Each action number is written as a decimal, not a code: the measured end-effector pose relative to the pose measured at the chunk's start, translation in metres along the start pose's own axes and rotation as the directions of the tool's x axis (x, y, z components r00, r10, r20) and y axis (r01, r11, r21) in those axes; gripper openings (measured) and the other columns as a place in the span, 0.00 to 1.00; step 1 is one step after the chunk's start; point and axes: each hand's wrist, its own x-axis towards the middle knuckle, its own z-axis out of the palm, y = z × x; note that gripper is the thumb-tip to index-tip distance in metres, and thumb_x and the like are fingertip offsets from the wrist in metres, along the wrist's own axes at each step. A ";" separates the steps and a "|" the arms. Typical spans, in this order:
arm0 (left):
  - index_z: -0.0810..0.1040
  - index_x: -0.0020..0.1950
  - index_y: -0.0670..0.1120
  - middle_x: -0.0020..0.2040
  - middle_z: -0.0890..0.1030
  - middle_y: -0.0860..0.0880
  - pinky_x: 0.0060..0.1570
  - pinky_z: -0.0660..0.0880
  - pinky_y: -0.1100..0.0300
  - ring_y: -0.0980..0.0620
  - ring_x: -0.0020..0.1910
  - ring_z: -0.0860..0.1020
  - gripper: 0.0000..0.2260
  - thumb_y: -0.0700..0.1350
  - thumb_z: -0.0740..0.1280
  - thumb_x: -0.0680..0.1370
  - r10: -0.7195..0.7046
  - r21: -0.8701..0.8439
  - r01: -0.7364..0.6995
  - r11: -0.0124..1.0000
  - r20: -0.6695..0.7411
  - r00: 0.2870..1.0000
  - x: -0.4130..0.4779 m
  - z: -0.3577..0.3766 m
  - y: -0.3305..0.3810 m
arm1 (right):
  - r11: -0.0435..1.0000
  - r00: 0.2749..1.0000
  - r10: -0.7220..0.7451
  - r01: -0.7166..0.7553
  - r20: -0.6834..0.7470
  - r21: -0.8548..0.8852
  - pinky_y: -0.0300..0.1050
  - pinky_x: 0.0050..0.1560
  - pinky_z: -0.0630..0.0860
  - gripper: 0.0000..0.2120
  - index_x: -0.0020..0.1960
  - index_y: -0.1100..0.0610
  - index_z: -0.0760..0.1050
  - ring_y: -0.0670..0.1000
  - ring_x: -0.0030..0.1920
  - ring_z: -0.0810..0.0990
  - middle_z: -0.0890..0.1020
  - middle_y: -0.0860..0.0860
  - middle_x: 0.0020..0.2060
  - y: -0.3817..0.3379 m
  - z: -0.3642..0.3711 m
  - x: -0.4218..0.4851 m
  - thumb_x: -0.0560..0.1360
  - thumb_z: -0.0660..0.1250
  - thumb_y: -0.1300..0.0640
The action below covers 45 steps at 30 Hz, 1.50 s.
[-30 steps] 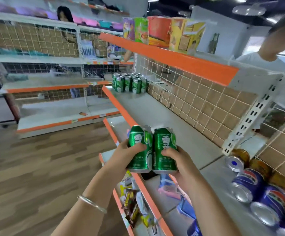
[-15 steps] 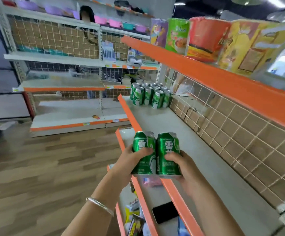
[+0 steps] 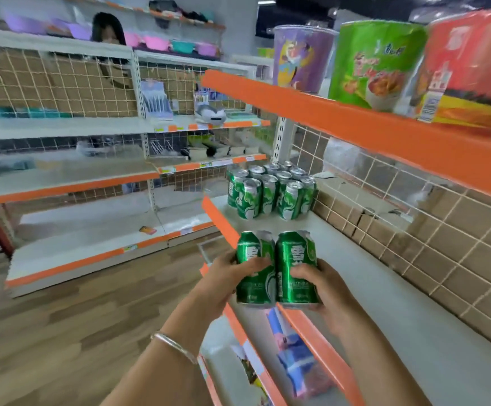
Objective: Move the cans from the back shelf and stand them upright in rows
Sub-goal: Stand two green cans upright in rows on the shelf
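Over the orange front edge of the middle shelf (image 3: 385, 303), two green cans are held upright, side by side and touching, both in the air: left can (image 3: 254, 288) in the left hand (image 3: 223, 276), right can (image 3: 295, 253) in the right hand (image 3: 326, 288). Each can has big white Chinese characters up top and a white swirl lower down (the small Latin print beneath is too blurred to read). Left hand is wrapped tight round its can from the left, with part of the hand across the label. Right hand is wrapped round the lower half of its can from the right. There is a thin silver bangle (image 3: 174, 345) on the left wrist.

Further back on the same shelf, at its far end by the wire grid (image 3: 414, 218), a can group (image 3: 270, 191) in the same green livery stands upright in tight rows, cans touching, silver tops showing.

The upper shelf (image 3: 355, 124) carries three big tubs in a row: purple tub (image 3: 300, 57), green tub (image 3: 376, 63) (food photo, writing unreadable) and red tub (image 3: 469, 68).

On the lower shelf under the hands lie blue and pink packets (image 3: 297, 361).
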 end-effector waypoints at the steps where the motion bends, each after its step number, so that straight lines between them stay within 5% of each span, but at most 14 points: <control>1: 0.82 0.50 0.45 0.50 0.84 0.42 0.53 0.79 0.52 0.44 0.51 0.83 0.15 0.44 0.78 0.65 0.011 0.062 -0.012 0.998 0.006 1.000 0.013 -0.011 0.005 | 1.000 1.000 -0.013 0.013 -0.004 -0.003 0.45 0.29 0.80 0.11 0.47 0.61 0.77 0.52 0.31 0.83 0.84 0.56 0.33 -0.001 0.007 0.010 0.64 0.70 0.64; 7: 0.83 0.50 0.44 0.46 0.86 0.47 0.42 0.78 0.63 0.51 0.45 0.84 0.15 0.41 0.79 0.65 0.012 0.209 -0.013 0.978 0.008 1.000 0.084 -0.040 0.013 | 0.999 0.971 -0.009 0.018 -0.240 0.033 0.55 0.40 0.81 0.20 0.56 0.61 0.72 0.60 0.44 0.84 0.82 0.62 0.48 0.008 0.022 0.069 0.67 0.72 0.69; 12: 0.82 0.48 0.44 0.39 0.84 0.50 0.34 0.76 0.68 0.59 0.34 0.82 0.14 0.37 0.78 0.65 0.046 0.203 -0.053 0.978 0.039 0.998 0.137 -0.040 0.013 | 0.997 0.949 -0.020 0.043 -0.315 0.066 0.56 0.45 0.79 0.27 0.60 0.60 0.70 0.57 0.47 0.83 0.82 0.58 0.51 0.007 0.013 0.121 0.63 0.75 0.65; 16: 0.81 0.45 0.48 0.41 0.85 0.51 0.44 0.80 0.60 0.53 0.41 0.83 0.15 0.35 0.79 0.63 0.076 0.192 -0.079 0.978 0.024 0.997 0.180 -0.042 0.011 | 0.988 0.938 0.000 0.053 -0.346 0.142 0.55 0.45 0.79 0.29 0.60 0.60 0.69 0.57 0.48 0.83 0.81 0.60 0.53 0.014 0.002 0.168 0.61 0.75 0.62; 19: 0.81 0.46 0.48 0.42 0.85 0.50 0.43 0.79 0.61 0.53 0.42 0.83 0.17 0.35 0.79 0.62 0.083 0.178 -0.085 0.980 0.022 0.996 0.209 -0.049 0.006 | 0.984 0.925 0.002 0.067 -0.379 0.168 0.52 0.41 0.79 0.24 0.59 0.59 0.68 0.55 0.46 0.83 0.80 0.60 0.54 0.024 -0.004 0.204 0.67 0.74 0.66; 22: 0.80 0.53 0.44 0.46 0.85 0.47 0.45 0.79 0.60 0.50 0.46 0.83 0.23 0.36 0.81 0.60 0.076 0.158 -0.082 0.984 0.043 0.996 0.229 -0.055 0.001 | 0.982 0.895 -0.029 0.109 -0.446 0.154 0.55 0.50 0.79 0.22 0.57 0.57 0.70 0.56 0.49 0.82 0.80 0.59 0.55 0.036 -0.007 0.237 0.68 0.74 0.66; 24: 0.80 0.55 0.45 0.47 0.85 0.48 0.50 0.80 0.54 0.49 0.49 0.83 0.29 0.42 0.82 0.55 0.082 0.179 -0.091 0.980 0.060 0.995 0.239 -0.057 -0.002 | 0.988 0.878 -0.073 0.129 -0.473 0.087 0.57 0.55 0.78 0.22 0.57 0.52 0.73 0.55 0.53 0.82 0.81 0.56 0.55 0.040 -0.006 0.248 0.67 0.77 0.61; 27: 0.80 0.56 0.46 0.48 0.85 0.50 0.52 0.80 0.53 0.50 0.50 0.83 0.32 0.48 0.81 0.53 0.097 0.205 -0.113 0.972 0.085 0.992 0.246 -0.060 -0.004 | 0.958 0.858 -0.247 0.147 -0.450 -0.245 0.48 0.57 0.77 0.19 0.57 0.44 0.76 0.47 0.55 0.81 0.83 0.46 0.53 0.037 -0.003 0.254 0.68 0.76 0.53; 36: 0.78 0.54 0.51 0.43 0.85 0.60 0.42 0.74 0.71 0.64 0.43 0.80 0.25 0.37 0.80 0.60 0.138 0.279 -0.174 0.944 0.143 0.980 0.251 -0.078 -0.010 | 0.828 0.754 -0.466 0.187 -0.463 -0.529 0.27 0.50 0.73 0.27 0.60 0.40 0.72 0.36 0.54 0.78 0.81 0.41 0.54 0.040 0.011 0.271 0.68 0.75 0.62; 40: 0.76 0.53 0.60 0.44 0.83 0.64 0.44 0.73 0.73 0.67 0.45 0.79 0.30 0.35 0.80 0.61 0.137 0.341 -0.198 0.919 0.195 0.971 0.255 -0.076 -0.012 | 0.741 0.696 -0.442 -0.072 -0.566 -0.667 0.46 0.58 0.68 0.34 0.72 0.48 0.65 0.58 0.60 0.72 0.74 0.57 0.57 0.045 0.008 0.276 0.69 0.75 0.51; 42: 0.74 0.53 0.61 0.47 0.83 0.63 0.47 0.74 0.71 0.66 0.48 0.79 0.29 0.38 0.81 0.61 0.141 0.374 -0.213 0.903 0.211 0.967 0.256 -0.075 -0.013 | 0.721 0.710 -0.372 -0.184 -0.598 -0.668 0.51 0.60 0.66 0.36 0.74 0.46 0.61 0.61 0.61 0.71 0.72 0.57 0.58 0.046 0.008 0.277 0.71 0.72 0.48; 45: 0.75 0.55 0.52 0.51 0.82 0.56 0.50 0.75 0.65 0.59 0.52 0.79 0.28 0.44 0.82 0.60 0.130 0.380 -0.180 0.908 0.153 0.980 0.253 -0.076 -0.016 | 0.734 0.717 -0.370 -0.165 -0.591 -0.659 0.54 0.62 0.65 0.37 0.72 0.45 0.63 0.60 0.62 0.72 0.74 0.54 0.60 0.039 0.011 0.277 0.67 0.72 0.43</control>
